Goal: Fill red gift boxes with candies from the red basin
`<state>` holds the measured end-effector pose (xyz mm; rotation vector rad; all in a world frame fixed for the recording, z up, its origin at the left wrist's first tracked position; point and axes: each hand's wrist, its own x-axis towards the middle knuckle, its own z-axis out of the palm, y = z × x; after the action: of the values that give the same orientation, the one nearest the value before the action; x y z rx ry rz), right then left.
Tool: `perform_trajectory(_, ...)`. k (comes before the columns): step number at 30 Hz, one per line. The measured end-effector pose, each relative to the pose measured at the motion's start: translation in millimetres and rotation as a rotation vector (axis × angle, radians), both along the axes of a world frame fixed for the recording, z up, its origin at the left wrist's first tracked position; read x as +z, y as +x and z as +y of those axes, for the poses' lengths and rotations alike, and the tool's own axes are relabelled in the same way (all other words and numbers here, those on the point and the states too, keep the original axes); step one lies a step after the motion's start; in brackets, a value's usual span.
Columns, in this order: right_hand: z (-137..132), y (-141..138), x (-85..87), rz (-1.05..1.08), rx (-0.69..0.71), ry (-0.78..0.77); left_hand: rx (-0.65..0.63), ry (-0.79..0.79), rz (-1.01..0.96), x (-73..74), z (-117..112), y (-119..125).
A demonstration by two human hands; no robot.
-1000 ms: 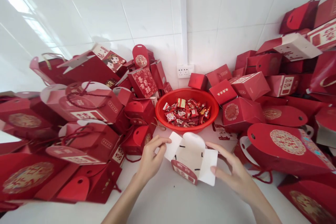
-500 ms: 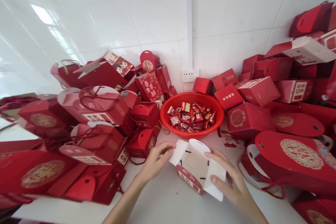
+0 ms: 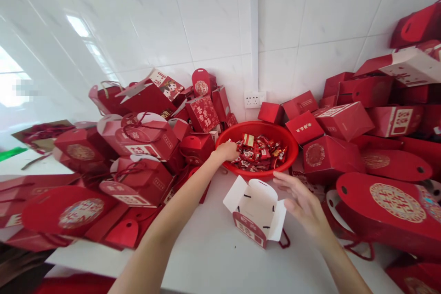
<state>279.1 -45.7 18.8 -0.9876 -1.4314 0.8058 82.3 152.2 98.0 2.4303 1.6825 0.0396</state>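
Observation:
My left hand (image 3: 226, 151) is inside the left rim of a red plastic basin (image 3: 295, 149). Its fingers curl down at the wrapped candies (image 3: 259, 151); what they hold, if anything, is hidden. In front of the basin an open gift box (image 3: 258, 211) stands on the table, white inside with a red printed front, flaps spread and dark cord ends showing through slots. A dark red cord loop (image 3: 285, 240) lies at its right side. My right hand (image 3: 303, 200) is open just right of the box, fingers spread and holding nothing.
Red gift boxes pile up on the left (image 3: 138, 140) and right (image 3: 341, 156) of the white table (image 3: 206, 257). A tiled wall (image 3: 213, 18) with a socket (image 3: 255, 99) rises behind the basin. A large red box (image 3: 382, 206) is close to my right hand.
My left hand has left the box's left flap and reached forward into the basin. My right hand has come off the right flap and stays beside it. The view has shifted slightly left.

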Motion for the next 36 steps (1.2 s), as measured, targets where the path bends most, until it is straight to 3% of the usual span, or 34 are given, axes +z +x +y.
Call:
perform_trajectory(5, 24, -1, 26.4, 0.022, -0.065, -0.004, 0.016, -0.233, 0.122, -23.2, 21, 26)
perform_trajectory(10, 53, -8, 30.8, 0.099, -0.100, -0.061, -0.056, -0.306, -0.062, -32.6, 28, 24)
perform_trajectory(14, 77, -10, 31.9, 0.200, -0.123, -0.080, -0.101, -0.246, -0.355, -32.6, 27, 19)
perform_trajectory(20, 107, -7, 48.8, 0.413, -0.171, -0.217, -0.190, -0.114, -0.784, -29.9, 7, 18)
perform_trajectory(24, 117, -15, 51.5, 0.473, -0.118, -0.262, -0.337, -0.172, -1.238, -31.7, -11, 9)
perform_trajectory(26, 117, -20, 50.2, 0.510, -0.039, -0.279, -0.385, -0.110, -1.276, -31.3, -21, 2)
perform_trajectory(32, 98, -28, 60.1, 0.507, 0.148, -0.213, -0.656, 0.357, -1.149, -17.6, -53, -12)
perform_trajectory(34, 90, -29, 68.3, 0.463, 0.161, -0.126, -0.648, 0.378, -1.197, -10.5, -63, -12)
perform_trajectory(36, 84, -30, 76.5, 0.425, 0.161, -0.048, -0.559, 0.296, -1.340, -2.9, -72, -12)
